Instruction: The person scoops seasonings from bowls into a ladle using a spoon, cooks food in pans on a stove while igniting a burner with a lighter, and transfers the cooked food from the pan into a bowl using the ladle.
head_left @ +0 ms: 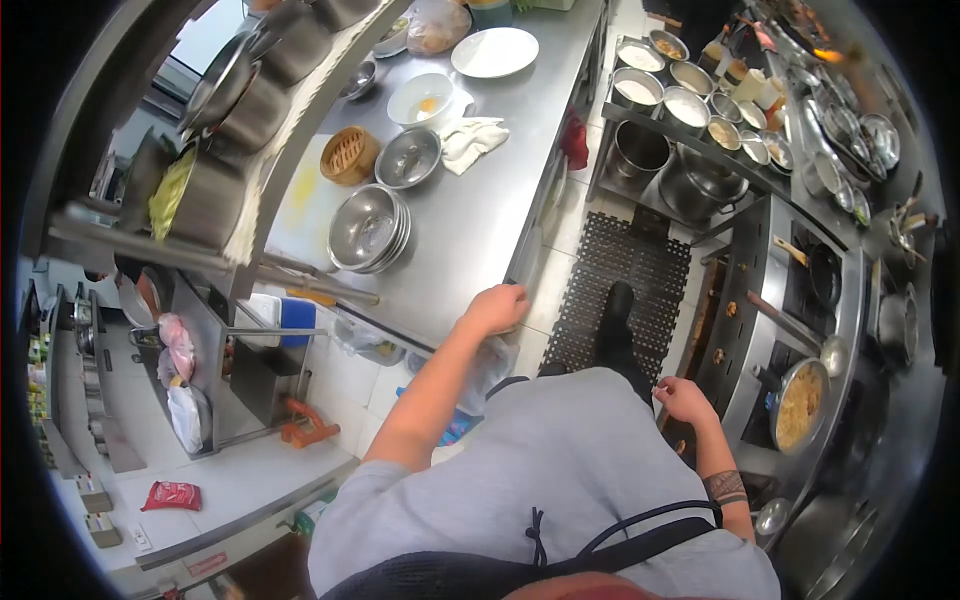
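Observation:
My left hand (497, 308) is loosely closed at the near corner of the steel table (475, 235), with nothing visible in it. My right hand (688, 400) hangs beside the stove, its fingers curled around something small and whitish that I cannot make out. Stacked steel bowls (368, 230) stand on the table, with another steel bowl (408, 158), a round bamboo steamer (350, 155) and a crumpled white cloth (473, 143) behind them. Farther back are a bowl with an egg yolk (425, 102) and a white oval plate (495, 53).
On the stove at right sit a pan of yellowish food (799, 405) and a dark pan (824, 273). Pots of ingredients (686, 108) stand behind it. A black perforated mat (585, 290) covers the floor ahead. Pots fill the upper-left shelf (300, 120).

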Tool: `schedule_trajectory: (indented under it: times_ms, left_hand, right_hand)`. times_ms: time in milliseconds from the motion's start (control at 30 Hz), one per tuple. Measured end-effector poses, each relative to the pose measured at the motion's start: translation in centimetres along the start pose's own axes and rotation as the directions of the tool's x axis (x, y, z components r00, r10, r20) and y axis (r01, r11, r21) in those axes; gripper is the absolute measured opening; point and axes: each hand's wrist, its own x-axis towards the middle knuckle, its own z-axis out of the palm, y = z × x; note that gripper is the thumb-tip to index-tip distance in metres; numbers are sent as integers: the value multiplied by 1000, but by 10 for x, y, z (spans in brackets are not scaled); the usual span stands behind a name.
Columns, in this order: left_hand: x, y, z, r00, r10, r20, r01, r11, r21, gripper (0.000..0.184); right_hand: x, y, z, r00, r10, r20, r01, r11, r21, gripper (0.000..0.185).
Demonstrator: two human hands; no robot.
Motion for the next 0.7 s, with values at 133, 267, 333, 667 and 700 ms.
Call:
schedule_trajectory:
  times_ms: [133,267,333,667,700]
  left_hand:
    - [39,3,-22,954,-239,182,262,958,-116,32]
    - [61,12,-32,801,-460,384,589,720,-367,35]
    - [80,13,-39,732,-506,457,671,652,-353,36]
    - [112,-14,-48,429,-466,774,890,365,-274,46]
    - [113,-25,-45,389,-385,837,899,357,-253,46]
  right_hand:
    - [79,26,-51,995,-71,76,77,994,-80,32]
    - [154,46,-119,997,-25,79,29,999,-46,31]
    - [187,41,-163,996,-12,94,23,993,-117,33]
    - [338,0,-302,983,-146,109,168,959,-227,32]
    - [350,-8,-305,977,-167,131,194,954,-231,32]
